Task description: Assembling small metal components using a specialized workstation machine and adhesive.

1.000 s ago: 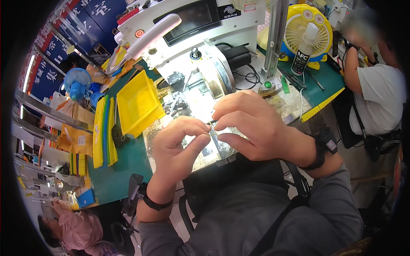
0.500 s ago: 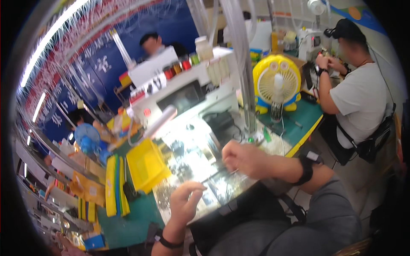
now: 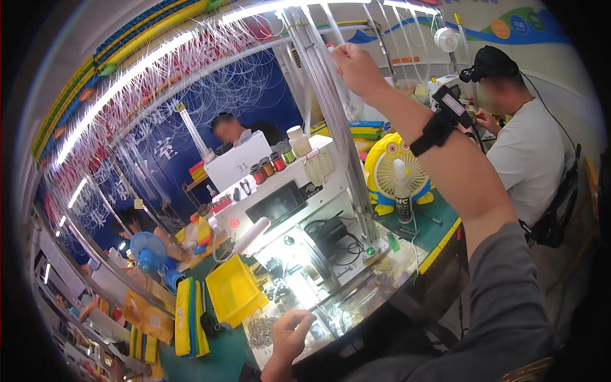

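Grey-sleeved right hand (image 3: 360, 72) now higher

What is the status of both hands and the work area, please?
Right hand high, right of metal post, pinched, contents unclear. Left hand low, by workbench edge, grip unclear. Yellow tray beyond left hand.

At left, the plastic bin (image 3: 230, 288) is showing plain yellow; the strips (image 3: 190, 318) beside it are running lengthwise in yellow, blue and green. The machine (image 3: 319, 196) is gleaming white. The cartoon fan (image 3: 384, 172) at right is pairing yellow with blue. The right sleeve (image 3: 509, 286) is showing dark grey.
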Motion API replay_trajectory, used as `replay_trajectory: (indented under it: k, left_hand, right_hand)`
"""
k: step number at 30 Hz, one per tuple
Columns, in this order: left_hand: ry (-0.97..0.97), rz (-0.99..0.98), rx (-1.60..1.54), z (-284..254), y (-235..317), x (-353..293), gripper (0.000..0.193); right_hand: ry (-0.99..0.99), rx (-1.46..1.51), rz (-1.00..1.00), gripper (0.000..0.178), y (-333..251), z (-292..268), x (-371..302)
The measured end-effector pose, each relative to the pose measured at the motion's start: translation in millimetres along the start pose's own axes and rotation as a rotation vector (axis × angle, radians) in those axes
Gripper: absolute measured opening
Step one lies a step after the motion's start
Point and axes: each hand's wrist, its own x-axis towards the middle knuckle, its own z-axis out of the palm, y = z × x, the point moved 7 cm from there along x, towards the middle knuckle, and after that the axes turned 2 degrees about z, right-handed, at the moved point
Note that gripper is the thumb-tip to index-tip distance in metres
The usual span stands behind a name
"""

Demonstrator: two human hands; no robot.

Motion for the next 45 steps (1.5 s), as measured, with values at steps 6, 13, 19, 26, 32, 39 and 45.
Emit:
replay_trajectory:
  k: [6, 13, 19, 26, 32, 39, 45]
  left_hand:
    - [0.007, 0.007, -0.003, -3.7, -1.8, -3.7, 0.008]
    - [0.012, -0.011, -0.016, -5.4, -8.3, -8.1, 0.008]
    - [0.003, -0.005, 0.035, -7.5, -10.1, -9.9, 0.010]
    - [-0.006, 0.028, 0.047, -8.5, -9.0, -16.3, 0.008]
    - [-0.052, 0.063, 0.074, 1.7, 15.2, -13.0, 0.005]
    - [-0.114, 0.085, 0.021, 31.5, 38.8, -13.5, 0.024]
    - [-0.153, 0.333, 0.195, 22.8, 41.7, -27.4, 0.018]
  right_hand:
    - [0.021, 0.025, -0.069, 0.030, -24.0, 18.0, 18.2]
    - [0.023, -0.079, -0.202, 0.033, -24.8, 18.5, 13.9]
    - [0.081, 0.010, -0.093, 0.032, -1.2, 3.8, -62.5]
    - [-0.343, 1.133, 0.546, 0.016, -14.4, 32.0, -265.3]
    - [-0.702, 1.099, 1.049, 0.015, -25.9, 57.6, -455.4]
    - [-1.021, 0.944, 1.265, 0.020, -21.2, 74.5, -557.3]
    - [-1.209, 0.384, 0.577, 0.027, 4.0, 57.6, -488.1]
